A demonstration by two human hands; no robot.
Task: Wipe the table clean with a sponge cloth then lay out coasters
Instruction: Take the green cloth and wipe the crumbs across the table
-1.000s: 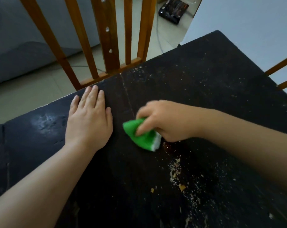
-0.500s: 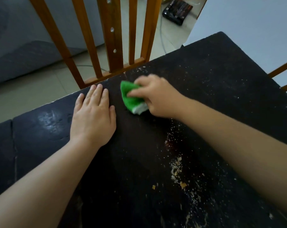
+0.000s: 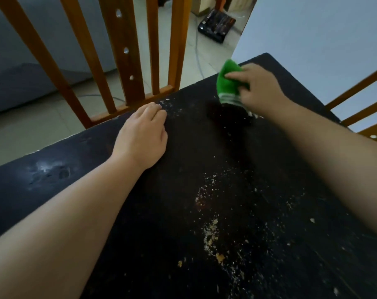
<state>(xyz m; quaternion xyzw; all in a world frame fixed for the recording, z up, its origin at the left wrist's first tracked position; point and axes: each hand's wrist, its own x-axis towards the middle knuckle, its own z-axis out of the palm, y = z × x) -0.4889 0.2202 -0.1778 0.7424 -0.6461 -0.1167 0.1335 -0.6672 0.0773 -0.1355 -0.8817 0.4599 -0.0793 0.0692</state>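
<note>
A green sponge cloth (image 3: 227, 83) with a white edge lies folded on the dark table (image 3: 53, 175) near its far right corner. My right hand (image 3: 258, 87) grips it from the right, fingers curled over its top. My left hand (image 3: 143, 134) rests on the table by the far edge, its fingers bent under at the tips. Light crumbs (image 3: 211, 236) are scattered over the middle and near part of the table, with a thin dusting beside my left fingertips. No coasters are in view.
A wooden chair back (image 3: 122, 61) stands against the table's far edge. Another chair's slats (image 3: 360, 113) show at the right edge. A white wall (image 3: 323, 29) is behind the right corner. A dark box (image 3: 216, 24) lies on the tiled floor beyond.
My right hand has carried the sponge cloth away from beside my left hand, up and right toward the far right corner. My left hand's fingers have curled in.
</note>
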